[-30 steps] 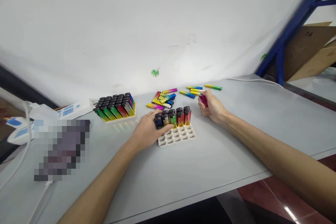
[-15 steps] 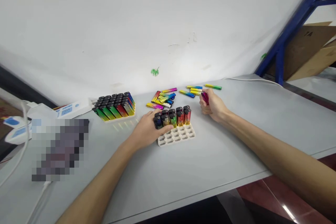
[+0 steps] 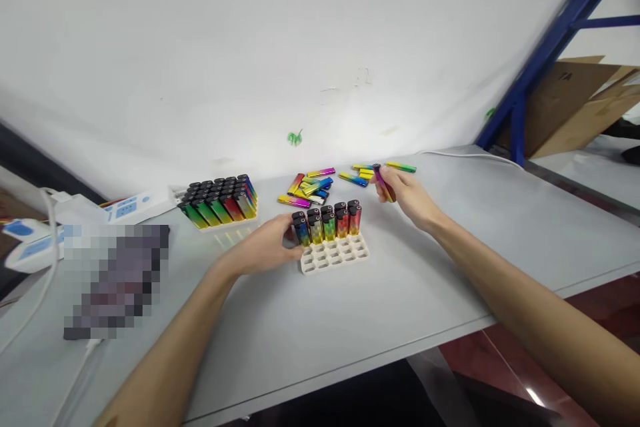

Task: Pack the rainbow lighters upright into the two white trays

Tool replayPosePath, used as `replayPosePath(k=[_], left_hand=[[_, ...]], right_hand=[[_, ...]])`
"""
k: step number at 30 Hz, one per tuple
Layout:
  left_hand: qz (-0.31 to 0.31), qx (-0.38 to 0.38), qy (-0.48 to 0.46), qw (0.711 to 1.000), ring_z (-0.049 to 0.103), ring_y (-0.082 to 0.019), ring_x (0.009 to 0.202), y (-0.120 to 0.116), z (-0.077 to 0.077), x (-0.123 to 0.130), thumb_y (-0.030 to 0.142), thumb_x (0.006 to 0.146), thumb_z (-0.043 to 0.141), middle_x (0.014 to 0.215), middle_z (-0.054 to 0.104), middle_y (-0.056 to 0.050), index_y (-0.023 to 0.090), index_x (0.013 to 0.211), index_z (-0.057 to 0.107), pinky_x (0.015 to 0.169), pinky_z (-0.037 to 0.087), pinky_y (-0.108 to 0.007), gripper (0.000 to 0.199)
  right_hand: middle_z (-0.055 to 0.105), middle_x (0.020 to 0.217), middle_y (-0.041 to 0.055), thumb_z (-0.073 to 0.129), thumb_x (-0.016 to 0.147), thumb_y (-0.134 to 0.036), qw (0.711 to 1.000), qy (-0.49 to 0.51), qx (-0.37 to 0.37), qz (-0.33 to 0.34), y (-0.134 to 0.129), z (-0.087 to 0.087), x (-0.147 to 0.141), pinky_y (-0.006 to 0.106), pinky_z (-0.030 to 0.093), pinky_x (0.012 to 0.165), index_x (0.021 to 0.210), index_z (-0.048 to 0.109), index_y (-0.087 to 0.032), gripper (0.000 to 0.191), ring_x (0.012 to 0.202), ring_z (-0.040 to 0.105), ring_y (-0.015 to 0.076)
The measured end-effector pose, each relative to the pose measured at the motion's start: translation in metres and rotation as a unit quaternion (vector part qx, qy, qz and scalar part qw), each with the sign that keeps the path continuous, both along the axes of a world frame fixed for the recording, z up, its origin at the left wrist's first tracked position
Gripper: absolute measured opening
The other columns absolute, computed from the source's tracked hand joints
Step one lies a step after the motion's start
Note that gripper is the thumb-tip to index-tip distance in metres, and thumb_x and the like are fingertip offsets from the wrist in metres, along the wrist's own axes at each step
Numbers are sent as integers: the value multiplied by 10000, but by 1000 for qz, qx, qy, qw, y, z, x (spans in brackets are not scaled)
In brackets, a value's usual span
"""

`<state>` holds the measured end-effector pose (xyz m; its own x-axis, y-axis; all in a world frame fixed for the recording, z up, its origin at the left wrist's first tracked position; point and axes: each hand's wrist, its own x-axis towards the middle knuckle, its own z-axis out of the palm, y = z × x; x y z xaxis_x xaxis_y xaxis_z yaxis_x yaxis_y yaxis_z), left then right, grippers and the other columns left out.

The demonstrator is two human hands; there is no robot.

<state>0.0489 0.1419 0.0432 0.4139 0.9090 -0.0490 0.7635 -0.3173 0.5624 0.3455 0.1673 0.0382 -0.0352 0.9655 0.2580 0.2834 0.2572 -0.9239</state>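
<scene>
My left hand (image 3: 267, 245) is curved round the left end of a white tray (image 3: 336, 260), its thumb at the tray's edge and its other fingers partly hidden behind the lighters. Two rows of lighters (image 3: 329, 225) with black tops stand upright in the tray's far holes; the nearer holes are bare. To the right, my right hand (image 3: 403, 192) is closed round a purple-and-yellow lighter (image 3: 385, 185), held tilted with its black top up. Behind it and to the left lie loose shiny lighter casings (image 3: 316, 187) in several colours.
A full tray of lighters (image 3: 220, 203) stands at the back left. Farther left are a power strip (image 3: 131, 209), a pixelated dark device (image 3: 120, 280) and white cables. The wall bounds the table (image 3: 450, 267); a blue frame (image 3: 540, 67) and cardboard boxes (image 3: 565, 107) are at right.
My left hand has drawn slightly left, its thumb off the front of the lighters. My right hand has turned, bringing the lighter's black top and coloured body into view.
</scene>
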Motion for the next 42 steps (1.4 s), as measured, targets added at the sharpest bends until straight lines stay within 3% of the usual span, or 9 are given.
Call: replayPosePath(k=[6, 9, 14, 20, 28, 34, 37, 39, 42], left_hand=[[-39, -4, -39, 998, 670, -240, 779, -3, 4, 2, 285, 699, 612, 867, 712, -11, 247, 862, 604, 649, 528, -325, 167], [-52, -4, -47, 998, 648, -232, 787, -5, 7, 2, 266, 692, 604, 884, 695, -18, 238, 881, 586, 649, 514, -316, 192], [-82, -25, -36, 996, 581, -195, 725, -8, 13, -1, 291, 711, 611, 834, 623, -15, 215, 876, 532, 604, 461, -297, 198], [-91, -31, -36, 995, 577, -219, 810, -8, 12, -5, 374, 727, 662, 957, 622, -60, 192, 1014, 551, 661, 474, -331, 357], [-96, -36, -72, 992, 621, -229, 838, -7, 7, -1, 490, 750, 664, 928, 673, -32, 219, 929, 598, 684, 480, -328, 331], [-32, -43, -48, 997, 654, -261, 897, -6, 6, 3, 587, 723, 673, 1036, 708, -47, 216, 1057, 615, 720, 488, -342, 503], [-4, -31, -19, 999, 657, -270, 870, -6, 6, 6, 615, 708, 674, 1006, 709, -61, 206, 988, 617, 714, 488, -351, 499], [7, -24, -11, 1000, 656, -274, 871, -5, 5, 7, 619, 696, 679, 1003, 706, -68, 206, 982, 621, 716, 491, -356, 506], [10, -21, -21, 1000, 655, -277, 883, -5, 2, 7, 615, 671, 695, 1000, 708, -69, 207, 1017, 637, 729, 500, -358, 539]], right_hand=[[620, 715, 29, 646, 865, -496, 993, -97, 64, 16, -39, 49, -17, 287, 368, 569, 804, 613, -220, 285, 664, 517, 163], [645, 754, 35, 714, 822, -453, 985, -147, 89, 22, -55, 60, -41, 294, 385, 555, 889, 652, -228, 243, 645, 544, 171], [663, 743, 3, 717, 841, -355, 944, -300, 118, 76, -68, 50, -88, 275, 385, 577, 954, 653, -240, 173, 635, 585, 160], [729, 879, 14, 651, 893, -326, 864, -474, 168, 37, -70, 26, -112, 277, 269, 522, 990, 620, -237, 135, 705, 645, 192], [697, 665, 6, 571, 927, -467, 841, -494, 222, -18, -72, 18, -118, 280, 202, 493, 950, 608, -222, 250, 521, 575, 158], [655, 644, 44, 421, 976, -473, 884, -376, 199, -194, -17, 25, -52, 284, 345, 567, 885, 639, -193, 367, 550, 555, 164], [703, 959, 118, 431, 956, -364, 862, -418, 119, -260, 28, 4, 8, 334, 427, 705, 1090, 643, -183, 309, 847, 625, 250], [620, 1203, 194, 474, 919, -333, 830, -472, 65, -291, 50, -17, 46, 420, 429, 875, 1246, 603, -143, 399, 1128, 544, 337], [508, 1333, 215, 480, 909, -403, 816, -485, -48, -310, 66, -44, 83, 525, 386, 969, 1365, 541, -168, 516, 1230, 458, 390]])
